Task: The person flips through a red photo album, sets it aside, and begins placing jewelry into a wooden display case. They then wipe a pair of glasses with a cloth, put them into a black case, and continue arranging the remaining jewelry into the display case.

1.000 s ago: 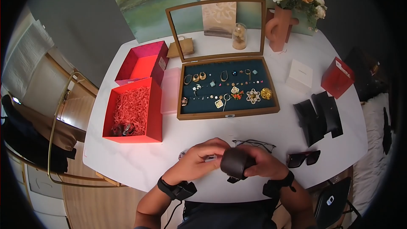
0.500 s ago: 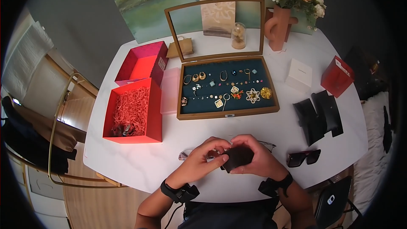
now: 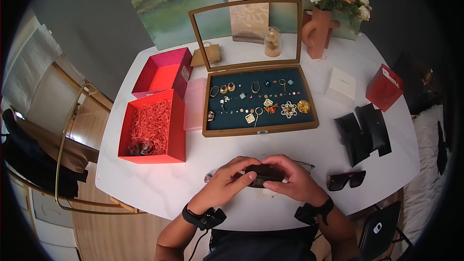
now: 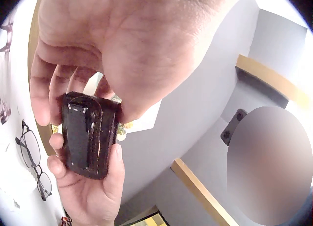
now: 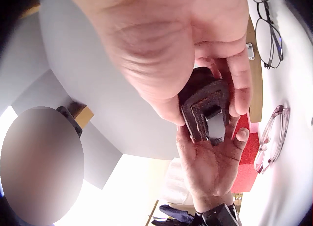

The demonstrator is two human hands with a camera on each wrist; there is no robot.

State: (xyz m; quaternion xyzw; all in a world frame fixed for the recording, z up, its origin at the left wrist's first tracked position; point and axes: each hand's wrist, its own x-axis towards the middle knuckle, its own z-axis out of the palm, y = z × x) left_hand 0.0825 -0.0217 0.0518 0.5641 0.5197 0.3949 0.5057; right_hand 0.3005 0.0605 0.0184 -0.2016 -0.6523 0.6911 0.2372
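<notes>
Between both hands, low over the near part of the table, is a small dark brown leather case [image 3: 260, 170] with stitched edges. A black, strap-like piece lies along one face of the case [image 4: 90, 135], and a shiny part of it catches light in the right wrist view. My left hand [image 3: 220, 186] pinches one end with thumb and fingers. The other end is gripped by my right hand [image 3: 297, 181], its thumb on the near side. Thin black-framed glasses [image 5: 269, 42] and pinkish clear-framed glasses [image 5: 272, 140] lie on the table beyond the hands.
A wooden jewelry box [image 3: 261, 133] with a raised glass lid stands ahead. To the left is a red box [image 3: 176, 130] of shredded paper, with a pink box [image 3: 181, 65] behind. Sunglasses [image 3: 346, 180], black pouches [image 3: 372, 130] and a white box [image 3: 341, 84] sit right.
The leather case has been turned from standing tall to lying flatter and wider between the hands. My right hand has moved from its side to its far edge.
</notes>
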